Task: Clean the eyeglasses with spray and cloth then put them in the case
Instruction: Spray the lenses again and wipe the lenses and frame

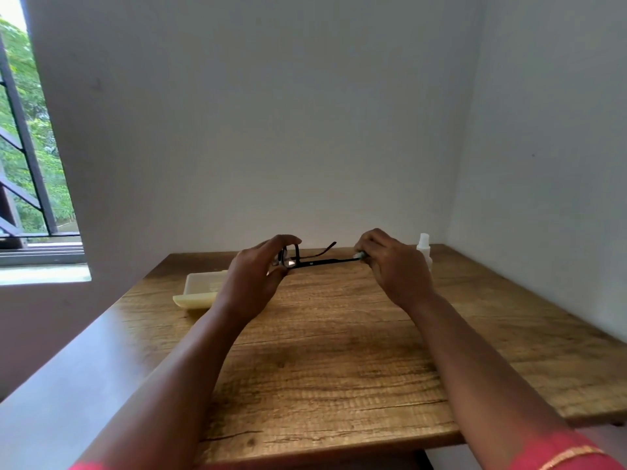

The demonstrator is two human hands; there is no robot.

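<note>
Both hands hold the eyeglasses [307,262] above the counter [339,351], left hand [258,276] curled round the front, right hand [390,262] pinching a temple tip; folding seems next, toward the open case [200,290] at 9 o'clock.

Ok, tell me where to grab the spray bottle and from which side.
Grip the spray bottle round its body, below the narrower cap, coming from the front right. It stands upright at the table's far right, and the right hand partly covers its left side, so that side is blocked. That hand pinches a temple tip of the glasses and would have to let go first.
</note>
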